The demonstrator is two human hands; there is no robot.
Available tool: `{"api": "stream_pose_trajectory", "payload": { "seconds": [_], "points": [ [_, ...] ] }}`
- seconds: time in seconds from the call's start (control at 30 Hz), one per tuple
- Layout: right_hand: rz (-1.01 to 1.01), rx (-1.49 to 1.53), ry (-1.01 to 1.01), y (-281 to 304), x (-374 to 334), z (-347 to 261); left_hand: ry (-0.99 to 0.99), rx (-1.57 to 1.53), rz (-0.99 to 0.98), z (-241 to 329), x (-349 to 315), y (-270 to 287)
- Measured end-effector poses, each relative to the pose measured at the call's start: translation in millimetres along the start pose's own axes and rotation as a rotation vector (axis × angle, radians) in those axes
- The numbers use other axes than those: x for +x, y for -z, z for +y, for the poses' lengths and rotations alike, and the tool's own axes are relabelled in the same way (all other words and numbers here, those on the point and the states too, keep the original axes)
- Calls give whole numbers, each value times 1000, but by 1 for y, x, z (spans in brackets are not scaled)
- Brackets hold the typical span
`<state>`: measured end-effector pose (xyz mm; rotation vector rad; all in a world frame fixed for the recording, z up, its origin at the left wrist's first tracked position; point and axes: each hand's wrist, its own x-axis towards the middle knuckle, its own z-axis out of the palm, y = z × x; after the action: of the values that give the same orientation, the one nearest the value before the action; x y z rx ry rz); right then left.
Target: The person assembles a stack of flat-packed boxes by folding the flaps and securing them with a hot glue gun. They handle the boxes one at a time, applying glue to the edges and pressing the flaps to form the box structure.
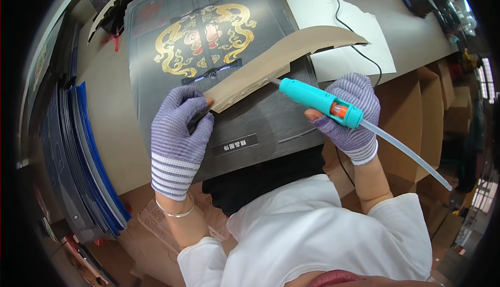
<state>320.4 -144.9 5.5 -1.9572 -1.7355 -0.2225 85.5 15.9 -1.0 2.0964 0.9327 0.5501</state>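
My left hand (182, 131), in a purple-and-white striped glove, pinches the left end of a curved brown cardboard piece (250, 76). That piece is held up over a stack of dark printed sheets (245, 125) with a gold and red design. A teal hot glue gun (307, 95) is gripped in my right hand (354, 115), gloved the same way. Its nozzle points left and meets or nearly meets the lower flap of the cardboard piece, where whitish blobs show. From the gun's back a long translucent glue stick (409, 154) sticks out.
White paper (333, 16) lies at the back right, with a black cord (339, 14) across it. Dark and blue-edged sheets (86, 157) stand stacked on the left, beside the grey table (112, 115). Open cardboard boxes (403, 125) stand on the right. A red object (114, 41) sits at the far left.
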Motion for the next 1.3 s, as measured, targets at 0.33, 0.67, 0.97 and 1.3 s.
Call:
{"api": "stream_pose_trajectory", "payload": {
  "seconds": [0.33, 0.67, 0.97, 1.3],
  "points": [
    [79, 19, -27, 12, 1, 21, -33, 33, -8, 0, 1, 0],
    [334, 410, -453, -2, 11, 175, -64, 29, 303, 12, -6, 19],
    [58, 271, -360, -35, 31, 210, 90, 235, 475, -4, -60, 86],
    [-262, 85, 469, 1, -21, -10, 268, 156, 447, -1, -78, 100]
  ]
}}
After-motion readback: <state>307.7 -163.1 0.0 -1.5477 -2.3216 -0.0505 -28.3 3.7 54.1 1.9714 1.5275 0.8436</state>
